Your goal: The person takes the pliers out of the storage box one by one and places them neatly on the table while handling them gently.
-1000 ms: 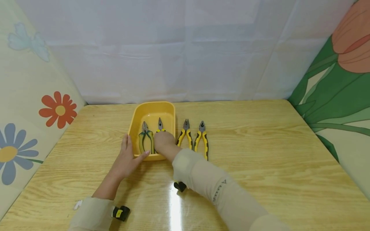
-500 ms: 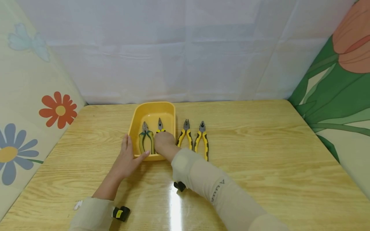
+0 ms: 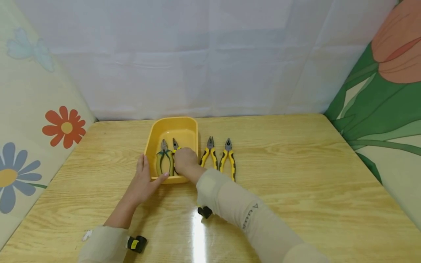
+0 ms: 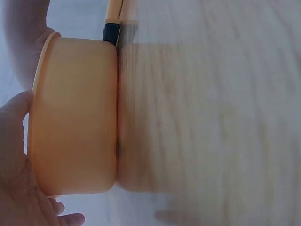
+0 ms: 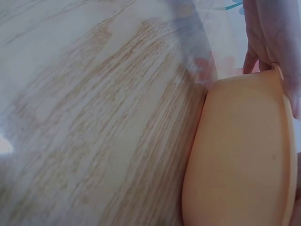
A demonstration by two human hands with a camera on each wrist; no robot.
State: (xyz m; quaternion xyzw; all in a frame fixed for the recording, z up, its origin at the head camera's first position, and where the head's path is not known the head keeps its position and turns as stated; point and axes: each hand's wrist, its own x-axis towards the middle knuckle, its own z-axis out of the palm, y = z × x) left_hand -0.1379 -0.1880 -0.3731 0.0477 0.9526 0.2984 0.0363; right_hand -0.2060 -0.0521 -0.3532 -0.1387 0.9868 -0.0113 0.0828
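Mostly tabletop, wood-grained, glossy near the front. On it, left of centre, a yellow bin, upright. Looks like moulded plastic: light, fairly stiff, probably quick to skid if nudged; best held at the rim, as it is now.

Left hand spread round the bin's near-left corner, thumb over the near rim, fingers along the outer left wall. Right hand inside the bin, curled over the handles of long-nosed pliers, apparently gripping them. These lie nose away from the person, leaning left, just beside green-handled pliers, also in the bin.

Outside, right of the bin, two more yellow-and-black pairs on the tabletop: the nearer pliers and the farther pliers, noses likewise away, handles parted.

Handling, my judgement: pliers dense for their size, rigid, hardly fragile; metal noses likely slick, so take the handles, which look coated and grippy. Parted handles may swing if only one is caught.

Hidden: right fingertips and most of the held handles, under the hand. The right sleeve covers the handle ends of the nearer pair. Both wrist views show mainly the bin's outer wall; its contents cannot be made out there.
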